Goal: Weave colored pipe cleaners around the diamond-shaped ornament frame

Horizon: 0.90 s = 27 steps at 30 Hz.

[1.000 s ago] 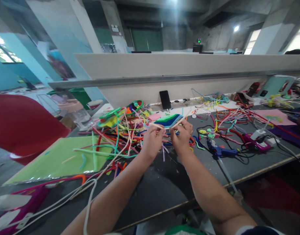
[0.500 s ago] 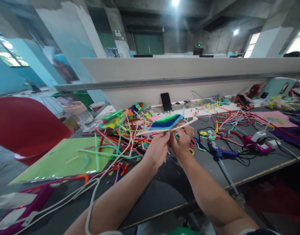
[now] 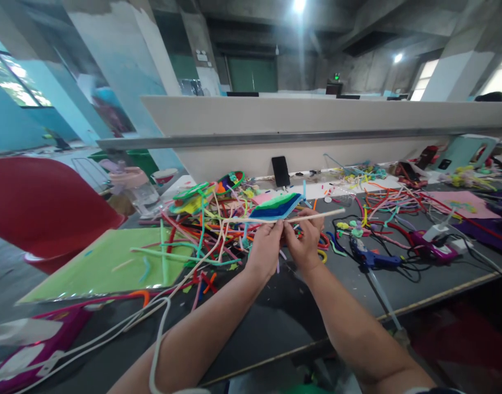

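Cream fuzzy stem [image 3: 316, 216] lies across the fingertips of both hands, above the worktop [image 3: 275, 317] and level with its middle. Left hand [image 3: 265, 249] and right hand [image 3: 304, 238] are each closed to a pinch, thumbs and fingers nearly meeting around the stem's middle; both its ends run free, the right one out past the knuckles, the left one over the loose stems [image 3: 234, 249].

Just beyond the fingertips is the banded piece [image 3: 275, 207], green through dark blue to a light blue edge. Its bands sit snugly side by side, so that part looks formed. Whether the fingers also support it is hidden.

As for the cream stem, it is nearly straight, with at most a slight bend at the pinch, so its shaping seems barely begun. It crosses in front of the piece's near edge, but no join between them can be made out; fixing one to the other, if meant, appears undone. The glue gun [image 3: 374, 257] lies unheld to the right, beside the power strip [image 3: 435, 246].
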### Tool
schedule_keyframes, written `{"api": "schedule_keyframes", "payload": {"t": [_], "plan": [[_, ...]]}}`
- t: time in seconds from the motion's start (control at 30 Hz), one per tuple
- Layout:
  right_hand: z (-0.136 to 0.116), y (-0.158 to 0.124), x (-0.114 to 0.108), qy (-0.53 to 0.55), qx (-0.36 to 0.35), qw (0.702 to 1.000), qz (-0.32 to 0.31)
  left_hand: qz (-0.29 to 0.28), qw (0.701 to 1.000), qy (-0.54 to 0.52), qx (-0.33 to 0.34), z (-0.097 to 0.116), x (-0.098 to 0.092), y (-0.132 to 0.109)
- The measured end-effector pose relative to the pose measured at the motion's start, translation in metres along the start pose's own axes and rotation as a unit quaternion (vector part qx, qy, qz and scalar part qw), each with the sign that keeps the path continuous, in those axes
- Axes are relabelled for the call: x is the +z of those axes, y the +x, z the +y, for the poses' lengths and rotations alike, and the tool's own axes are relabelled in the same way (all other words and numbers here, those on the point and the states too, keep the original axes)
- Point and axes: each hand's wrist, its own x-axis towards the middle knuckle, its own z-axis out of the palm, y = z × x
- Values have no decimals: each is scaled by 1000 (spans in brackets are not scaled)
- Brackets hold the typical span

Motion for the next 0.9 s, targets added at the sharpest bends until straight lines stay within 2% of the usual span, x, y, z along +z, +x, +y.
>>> {"api": "schedule_keyframes", "payload": {"t": [0.17,0.37,0.6,0.73,0.9], "plan": [[0,3,-1,-11,19,1000,8,-11,1000,26,9,-3,-4,2],[-4,7,-7,71,-5,997,0,-27,998,65,9,7,-7,3],[-2,14,-17,67,-17,997,45,-22,990,141,18,11,-8,0],[-1,15,-18,65,-22,996,55,-20,990,138,9,10,-7,-2],[1,15,-16,49,-18,998,38,-58,994,91,-20,12,-3,-1]]}}
